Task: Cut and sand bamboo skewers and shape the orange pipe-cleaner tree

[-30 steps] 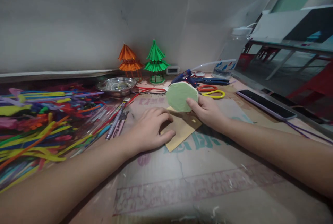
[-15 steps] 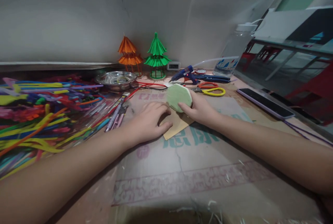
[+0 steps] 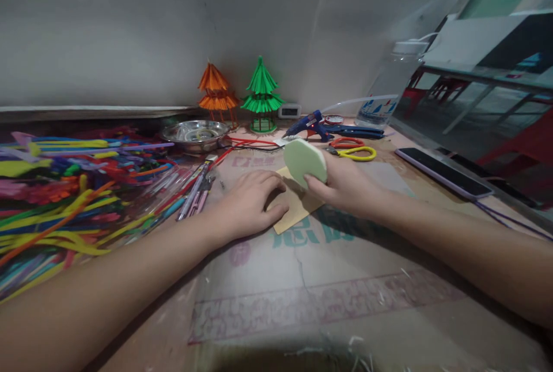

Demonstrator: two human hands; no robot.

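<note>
My right hand (image 3: 345,182) grips a pale green, many-sided foam disc (image 3: 302,162) by its right edge, thumb on its face. The disc is tilted up above a yellowish square of paper or card (image 3: 298,211). Resting on the left side of that square is my left hand (image 3: 250,202), its fingers curved and thumb apart, with nothing in its grasp. A printed plastic sheet (image 3: 371,268) lies beneath both hands. Behind the disc are scissors with yellow and red handles (image 3: 356,153) and a blue glue gun (image 3: 306,124).
Colourful pipe cleaners (image 3: 56,199) are heaped at left, beside pens (image 3: 194,190). A metal bowl (image 3: 194,135), an orange pagoda-like model (image 3: 216,93) and a green one (image 3: 262,93) stand along the wall. At right are a phone (image 3: 444,173) and a clear bottle (image 3: 384,84).
My right hand has moved slightly right with the foam disc, which is now turned more edge-on, uncovering more of the yellowish square. My left hand has stayed nearly in place.
</note>
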